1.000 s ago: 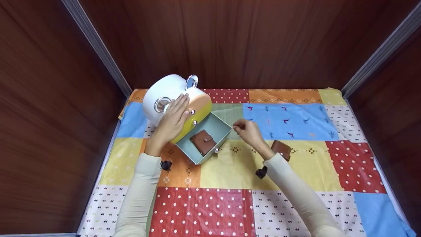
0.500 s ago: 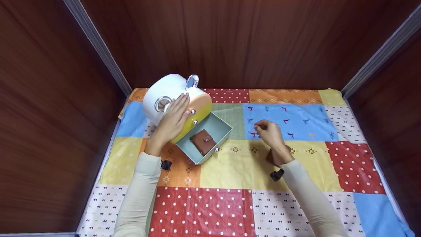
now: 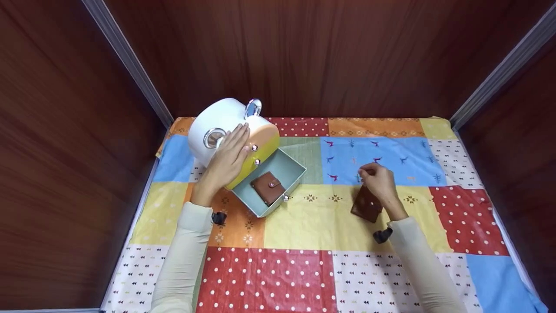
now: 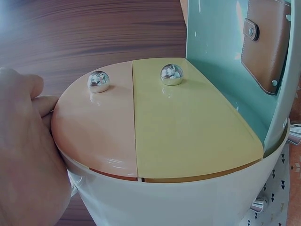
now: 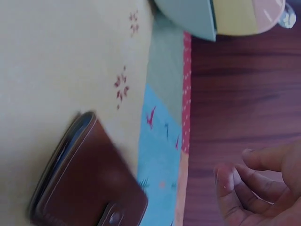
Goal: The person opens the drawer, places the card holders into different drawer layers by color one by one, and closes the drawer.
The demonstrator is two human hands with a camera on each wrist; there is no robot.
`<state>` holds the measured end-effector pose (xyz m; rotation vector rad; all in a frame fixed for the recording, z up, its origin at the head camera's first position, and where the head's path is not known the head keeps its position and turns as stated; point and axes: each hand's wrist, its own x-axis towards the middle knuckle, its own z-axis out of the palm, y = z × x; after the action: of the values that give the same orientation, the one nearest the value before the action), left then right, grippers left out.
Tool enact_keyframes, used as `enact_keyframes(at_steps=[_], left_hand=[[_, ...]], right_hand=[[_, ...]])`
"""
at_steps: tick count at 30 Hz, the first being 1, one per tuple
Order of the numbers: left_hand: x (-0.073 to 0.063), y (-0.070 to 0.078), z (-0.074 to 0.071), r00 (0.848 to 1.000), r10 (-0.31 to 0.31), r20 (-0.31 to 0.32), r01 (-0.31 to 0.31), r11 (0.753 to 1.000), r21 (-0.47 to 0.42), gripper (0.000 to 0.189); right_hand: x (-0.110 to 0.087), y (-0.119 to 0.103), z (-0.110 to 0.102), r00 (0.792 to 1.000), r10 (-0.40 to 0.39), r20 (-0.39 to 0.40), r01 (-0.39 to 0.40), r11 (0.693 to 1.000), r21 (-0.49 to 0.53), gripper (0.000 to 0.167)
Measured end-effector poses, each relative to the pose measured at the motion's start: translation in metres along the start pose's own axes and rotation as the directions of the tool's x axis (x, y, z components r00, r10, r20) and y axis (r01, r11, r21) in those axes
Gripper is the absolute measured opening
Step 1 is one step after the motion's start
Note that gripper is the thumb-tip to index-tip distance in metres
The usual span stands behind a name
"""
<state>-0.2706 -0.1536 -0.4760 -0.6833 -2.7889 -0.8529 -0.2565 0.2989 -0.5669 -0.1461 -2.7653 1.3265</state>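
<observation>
My left hand [image 3: 226, 161] rests with straight fingers on a rounded white drawer box [image 3: 219, 115] with peach and yellow fronts; in the left wrist view the hand [image 4: 28, 155] lies at the peach end. A mint-green drawer [image 3: 289, 165] is pulled out of the box. Inside it lies a brown snap-strap wallet [image 3: 263, 184]. On the cloth to the right is a second brown wallet [image 3: 365, 206], partly covered by my right hand [image 3: 380, 180], which hovers over it. The right wrist view shows loosely bent fingers with nothing between them, beside this wallet [image 5: 94, 174].
A patchwork cloth [image 3: 304, 226] covers the table. Dark wood panels [image 3: 304, 56] stand at the back and both sides. Round silver knobs [image 4: 171, 74] stick out of the drawer fronts. Silver discs [image 3: 253, 108] project from the white box.
My right hand has moved right, away from the drawer and over the wallet on the cloth, which now shows left of the wrist. The left hand, box and drawer have stayed put.
</observation>
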Motion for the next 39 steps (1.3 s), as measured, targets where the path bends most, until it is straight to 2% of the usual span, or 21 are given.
enact_keyframes(at_steps=[13,26,33,39], left_hand=[[0.001,0.000,0.001,1.000,0.000,0.004,0.000,1.000,0.009,0.056],[0.001,0.000,0.001,1.000,0.010,-0.007,-0.010,1.000,0.007,0.056],[0.001,-0.002,0.001,1.000,0.011,-0.003,-0.011,1.000,0.010,0.056],[0.001,-0.001,0.001,1.000,0.014,-0.002,-0.014,1.000,0.008,0.056]], right_hand=[[-0.014,0.037,-0.024,0.997,0.074,-0.014,-0.075,0.996,-0.046,0.034],[-0.020,0.059,-0.030,0.990,0.141,-0.010,-0.141,0.982,-0.123,0.035],[-0.023,0.067,-0.030,0.976,0.209,0.055,-0.201,0.972,-0.120,0.039],[-0.029,0.069,-0.029,0.966,0.236,0.105,-0.221,0.966,-0.133,0.041]])
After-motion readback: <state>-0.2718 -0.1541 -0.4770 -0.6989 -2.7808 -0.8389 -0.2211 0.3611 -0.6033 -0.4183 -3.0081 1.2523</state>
